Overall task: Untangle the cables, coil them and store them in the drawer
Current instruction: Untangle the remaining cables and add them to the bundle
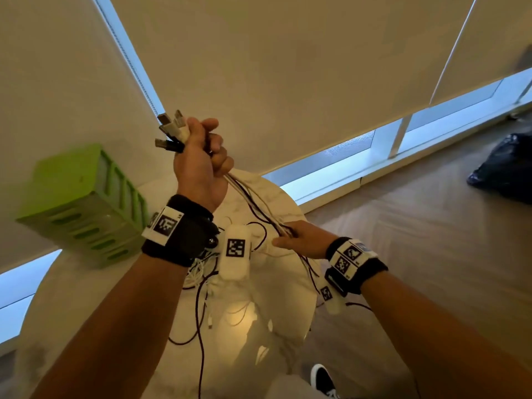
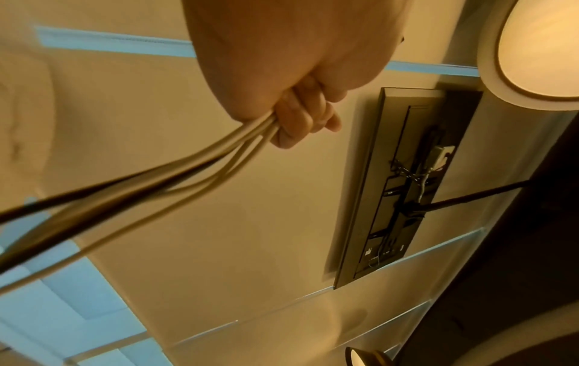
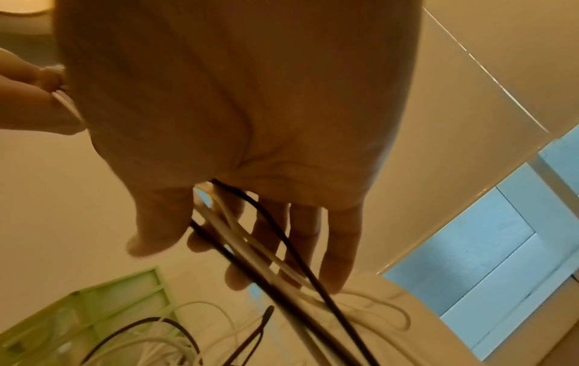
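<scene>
Cables (image 1: pixel 253 203) are what we are sorting, and we have them bunched by their plug ends in our left hand (image 1: pixel 201 162), which is raised above the round marble table (image 1: pixel 296 214) with its fingers curled tight around the bundle; the left wrist view shows those fingers (image 2: pixel 301 116) clamped on pale and dark strands alike. Below, our right hand (image 1: pixel 302 239) sits on the same strands where they run down toward the table, and the right wrist view shows its fingers (image 3: pixel 341 247) loosely apart, the strands threading between them rather than being pinched. We judge this to be the untangling step: the plug ends are gathered and the right hand is combing down the lengths. The rest of the cables lie in a loose snarl (image 1: pixel 201 280) on the table, with some strands trailing off its edge. Next, we think, the combing hand must work the strands free of that snarl before any coiling begins. Counting, we see about four plugs (image 1: pixel 172 131) sticking out above the fist, three pale and one dark, so roughly four cables; the exact number in the snarl we cannot tell. One green drawer unit (image 1: pixel 83 205) stands at the table's left, well apart from both hands.
</scene>
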Action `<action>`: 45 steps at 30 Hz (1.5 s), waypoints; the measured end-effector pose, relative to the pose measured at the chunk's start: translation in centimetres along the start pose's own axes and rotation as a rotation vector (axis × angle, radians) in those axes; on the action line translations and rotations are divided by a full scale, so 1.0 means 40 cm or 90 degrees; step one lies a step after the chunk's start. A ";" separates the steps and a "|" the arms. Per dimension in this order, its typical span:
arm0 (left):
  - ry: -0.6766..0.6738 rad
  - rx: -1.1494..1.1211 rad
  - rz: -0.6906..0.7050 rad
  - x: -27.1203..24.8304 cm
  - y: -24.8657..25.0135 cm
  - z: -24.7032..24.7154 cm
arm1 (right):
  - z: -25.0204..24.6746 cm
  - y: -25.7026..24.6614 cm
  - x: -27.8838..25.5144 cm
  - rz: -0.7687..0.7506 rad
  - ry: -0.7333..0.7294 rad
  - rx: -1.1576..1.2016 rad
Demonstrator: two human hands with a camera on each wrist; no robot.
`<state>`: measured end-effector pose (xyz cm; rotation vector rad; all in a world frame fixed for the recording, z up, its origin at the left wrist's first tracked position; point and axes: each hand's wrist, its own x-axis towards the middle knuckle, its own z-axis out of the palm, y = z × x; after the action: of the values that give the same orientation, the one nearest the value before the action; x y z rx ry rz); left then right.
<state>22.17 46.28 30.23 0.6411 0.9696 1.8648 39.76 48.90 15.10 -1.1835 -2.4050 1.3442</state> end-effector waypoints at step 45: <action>-0.613 0.894 0.036 -0.003 -0.402 0.146 | -0.279 0.147 -0.168 0.093 0.163 0.030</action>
<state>34.38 52.75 20.12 2.0972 1.4106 0.4137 52.86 53.29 18.76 -1.4460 -2.1353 1.1956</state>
